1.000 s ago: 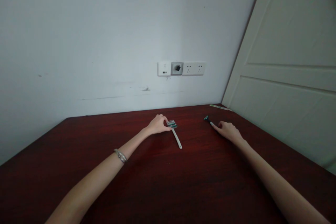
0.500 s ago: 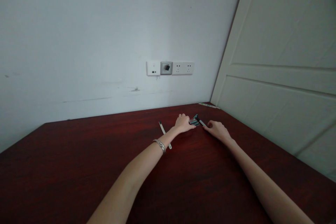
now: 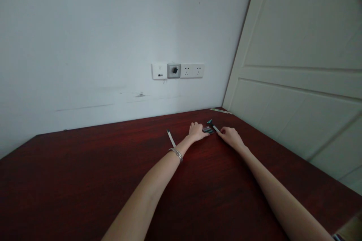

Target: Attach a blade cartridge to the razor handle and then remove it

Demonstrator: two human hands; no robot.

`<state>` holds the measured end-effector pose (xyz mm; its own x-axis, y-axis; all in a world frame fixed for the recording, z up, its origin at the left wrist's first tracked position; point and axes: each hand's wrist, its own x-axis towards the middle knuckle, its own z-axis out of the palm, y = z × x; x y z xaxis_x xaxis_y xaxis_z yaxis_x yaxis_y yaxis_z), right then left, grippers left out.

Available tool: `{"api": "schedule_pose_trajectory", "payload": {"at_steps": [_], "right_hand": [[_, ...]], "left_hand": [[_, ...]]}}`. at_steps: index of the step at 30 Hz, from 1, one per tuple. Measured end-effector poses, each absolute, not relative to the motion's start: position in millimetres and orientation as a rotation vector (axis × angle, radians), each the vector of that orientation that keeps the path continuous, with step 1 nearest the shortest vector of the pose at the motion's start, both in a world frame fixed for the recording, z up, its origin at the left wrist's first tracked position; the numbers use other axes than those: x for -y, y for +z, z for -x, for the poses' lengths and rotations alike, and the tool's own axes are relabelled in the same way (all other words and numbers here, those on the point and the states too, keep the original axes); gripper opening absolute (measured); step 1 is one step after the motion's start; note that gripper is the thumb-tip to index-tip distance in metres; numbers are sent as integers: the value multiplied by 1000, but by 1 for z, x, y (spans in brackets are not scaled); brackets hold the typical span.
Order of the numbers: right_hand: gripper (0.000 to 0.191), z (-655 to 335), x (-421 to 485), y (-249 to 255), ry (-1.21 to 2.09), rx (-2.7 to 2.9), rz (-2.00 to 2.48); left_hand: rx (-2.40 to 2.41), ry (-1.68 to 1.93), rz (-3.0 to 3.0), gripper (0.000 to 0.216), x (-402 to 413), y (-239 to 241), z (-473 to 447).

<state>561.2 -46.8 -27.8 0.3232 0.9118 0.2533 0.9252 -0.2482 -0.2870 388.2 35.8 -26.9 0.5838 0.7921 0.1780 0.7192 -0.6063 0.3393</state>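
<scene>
On the dark red wooden table (image 3: 85,180) both my arms reach to the far right corner. My left hand (image 3: 196,131), with a metal bracelet on its wrist, is closed on a small grey-green razor cartridge pack (image 3: 207,130). My right hand (image 3: 230,136) pinches the handle of a razor (image 3: 212,125) whose dark teal head points toward the wall. The pack and the razor head lie almost touching between my two hands. A white razor handle (image 3: 171,138) lies on the table to the left of my left wrist, partly hidden by the arm.
A white wall with a row of sockets and a switch (image 3: 177,70) rises behind the table. A cream panelled door (image 3: 296,83) stands along the table's right side. A thin pale strip (image 3: 220,111) lies in the far corner.
My left hand has carried the cartridge pack to the right, away from the white handle, up to the razor head by my right hand. The view has shifted rightward.
</scene>
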Motion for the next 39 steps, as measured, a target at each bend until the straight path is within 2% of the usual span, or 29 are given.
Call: {"api": "schedule_pose_trajectory", "payload": {"at_steps": [13, 19, 22, 26, 30, 34, 39], "right_hand": [[31, -565, 50, -27, -25, 1592, 2177], [35, -564, 56, -21, -98, 1542, 2189], [30, -560, 59, -15, -157, 1508, 2165], [23, -535, 60, -3, -225, 1545, 2045], [20, -481, 62, 10, -132, 1758, 1880], [21, -420, 72, 17, 101, 2055, 1786], [40, -364, 80, 21, 111, 2196, 1920]], "left_hand": [[-1296, 466, -2560, 60, -32, -26, -400], [-1298, 530, -2326, 81, -33, -16, -398], [-1236, 765, -2133, 65, -46, -1, -382], [-1193, 1028, -2022, 31, -79, 16, -331], [-1406, 1260, -1870, 29, -109, 12, -255], [-1620, 1365, -1723, 26, -122, -14, -193], [-1718, 1392, -1648, 22, -124, -43, -163]]}}
